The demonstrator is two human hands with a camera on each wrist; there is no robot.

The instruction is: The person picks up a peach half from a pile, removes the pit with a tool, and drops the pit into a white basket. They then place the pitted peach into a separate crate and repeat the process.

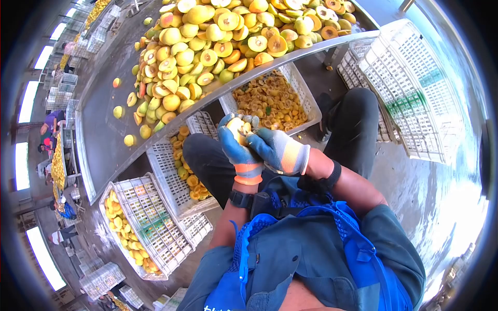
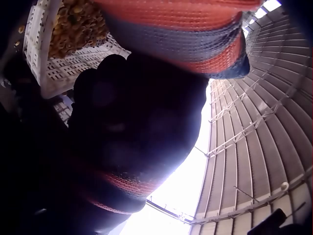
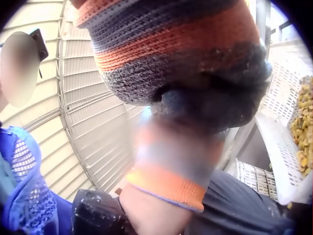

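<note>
Two gloved hands meet above the lap in the head view. The left hand curls round a pale yellow peach piece, palm up. Against the same fruit, from the right, the right hand presses with its fingers bent over it. In the left wrist view the striped cuff of a glove is above a dark gloved hand; no fruit shows there. Gloves fill the middle of the right wrist view too, and hide the fruit. Whether the right hand holds a tool cannot be told.
Halved peaches are heaped on a metal table with a raised rim. Below it stand a crate of small cut pieces and a crate of peach halves. Another filled crate is at the left, stacked white crates at the right.
</note>
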